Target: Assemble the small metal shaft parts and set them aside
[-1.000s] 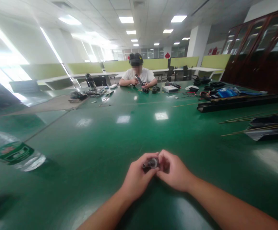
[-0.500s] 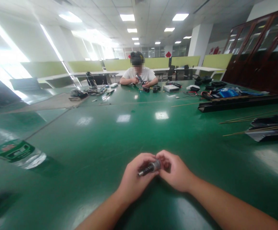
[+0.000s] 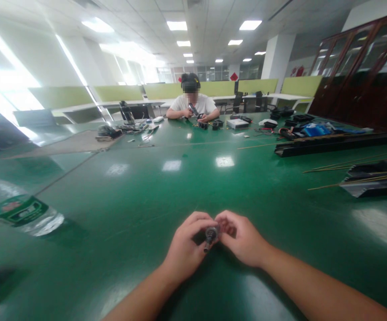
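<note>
Both my hands meet low over the green table [image 3: 166, 191], close to its near edge. Between them is a small grey metal cylinder with a thin shaft [image 3: 210, 235], its shaft pointing down towards me. My left hand [image 3: 185, 249] curls its fingers round the part from the left. My right hand [image 3: 243, 238] pinches the same part from the right, fingers closed. The far side of the part is hidden by my fingers.
A plastic water bottle [image 3: 22, 211] lies at the left. Long black trays [image 3: 333, 142] and thin rods [image 3: 356, 180] lie at the right. Across the table a person in a white shirt [image 3: 193, 107] works with small black parts [image 3: 213, 125] and tools.
The metal part has turned in my hands: its shaft pointed left half a second ago and now points down towards me. My hands stayed in the same spot.
</note>
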A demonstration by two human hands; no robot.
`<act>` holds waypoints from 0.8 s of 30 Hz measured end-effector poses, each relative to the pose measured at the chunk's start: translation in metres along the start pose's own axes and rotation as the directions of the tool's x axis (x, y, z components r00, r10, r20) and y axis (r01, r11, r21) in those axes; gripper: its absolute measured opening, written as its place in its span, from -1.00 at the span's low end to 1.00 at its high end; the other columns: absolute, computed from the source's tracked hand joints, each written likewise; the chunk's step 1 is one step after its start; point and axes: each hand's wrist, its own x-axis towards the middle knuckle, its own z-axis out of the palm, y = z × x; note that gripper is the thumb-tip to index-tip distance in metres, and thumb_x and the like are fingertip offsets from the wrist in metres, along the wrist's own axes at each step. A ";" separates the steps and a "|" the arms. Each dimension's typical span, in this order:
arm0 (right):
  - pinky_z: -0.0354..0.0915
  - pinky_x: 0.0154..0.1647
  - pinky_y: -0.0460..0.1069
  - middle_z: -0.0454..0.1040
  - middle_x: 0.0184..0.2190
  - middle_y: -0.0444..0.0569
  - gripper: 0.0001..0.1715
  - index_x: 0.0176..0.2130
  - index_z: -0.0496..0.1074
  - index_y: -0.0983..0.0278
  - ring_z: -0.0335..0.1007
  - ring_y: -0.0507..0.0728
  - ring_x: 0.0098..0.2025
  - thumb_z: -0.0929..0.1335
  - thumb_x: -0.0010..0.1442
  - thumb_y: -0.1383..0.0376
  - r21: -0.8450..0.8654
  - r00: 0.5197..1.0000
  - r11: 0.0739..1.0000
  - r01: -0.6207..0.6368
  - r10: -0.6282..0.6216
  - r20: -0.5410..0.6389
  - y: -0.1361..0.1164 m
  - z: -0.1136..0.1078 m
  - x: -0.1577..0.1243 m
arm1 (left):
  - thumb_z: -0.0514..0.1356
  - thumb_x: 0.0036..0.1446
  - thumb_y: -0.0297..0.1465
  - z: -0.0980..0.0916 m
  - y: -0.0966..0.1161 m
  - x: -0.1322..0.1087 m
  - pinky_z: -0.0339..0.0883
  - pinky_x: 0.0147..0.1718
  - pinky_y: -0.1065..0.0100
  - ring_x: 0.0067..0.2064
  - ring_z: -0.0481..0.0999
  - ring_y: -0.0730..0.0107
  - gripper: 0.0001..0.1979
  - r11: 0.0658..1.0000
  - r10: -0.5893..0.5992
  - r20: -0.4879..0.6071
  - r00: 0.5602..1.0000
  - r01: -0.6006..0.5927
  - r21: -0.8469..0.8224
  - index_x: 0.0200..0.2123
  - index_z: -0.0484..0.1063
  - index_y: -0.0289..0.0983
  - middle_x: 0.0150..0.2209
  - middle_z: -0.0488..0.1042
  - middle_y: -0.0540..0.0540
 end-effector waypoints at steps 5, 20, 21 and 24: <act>0.31 -0.32 -0.08 0.50 -0.36 -0.10 -0.83 -0.17 0.44 0.28 0.41 0.05 -0.35 0.36 0.19 0.42 0.000 1.000 1.000 -0.010 0.010 0.004 0.002 -0.001 0.000 | 0.30 0.13 -0.45 0.000 0.002 0.001 0.41 -0.11 0.33 -0.11 0.52 0.32 -0.81 1.000 0.012 -0.010 1.000 -0.012 -0.010 -0.15 0.55 -0.18 -0.16 0.54 -0.10; 0.33 -0.29 -0.07 0.52 -0.33 -0.07 -0.84 -0.15 0.45 0.29 0.41 0.05 -0.35 0.38 0.21 0.36 0.009 0.999 0.999 -0.046 0.046 -0.001 -0.002 -0.001 0.002 | 0.30 0.13 -0.29 0.002 0.001 0.000 0.43 0.09 0.18 0.01 0.56 0.19 -0.64 0.941 -0.285 0.029 0.958 0.285 -0.183 -0.01 0.47 -0.25 0.00 0.56 -0.17; 0.33 -0.30 -0.07 0.52 -0.34 -0.08 -0.84 -0.15 0.45 0.29 0.40 0.05 -0.36 0.38 0.21 0.35 0.006 0.999 0.999 -0.048 0.048 -0.006 -0.002 -0.001 0.001 | 0.30 0.13 -0.28 0.002 0.001 0.000 0.43 0.10 0.17 0.01 0.56 0.19 -0.64 0.936 -0.292 0.033 0.956 0.293 -0.194 -0.01 0.46 -0.26 0.00 0.56 -0.18; 0.31 -0.31 -0.07 0.50 -0.36 -0.08 -0.82 -0.13 0.46 0.28 0.38 0.05 -0.36 0.39 0.22 0.33 0.001 0.998 0.998 -0.055 0.055 -0.011 -0.003 -0.001 0.001 | 0.31 0.12 -0.28 0.001 0.000 0.001 0.43 0.08 0.18 0.00 0.57 0.18 -0.65 0.920 -0.312 0.042 0.949 0.313 -0.236 -0.04 0.46 -0.27 -0.02 0.56 -0.20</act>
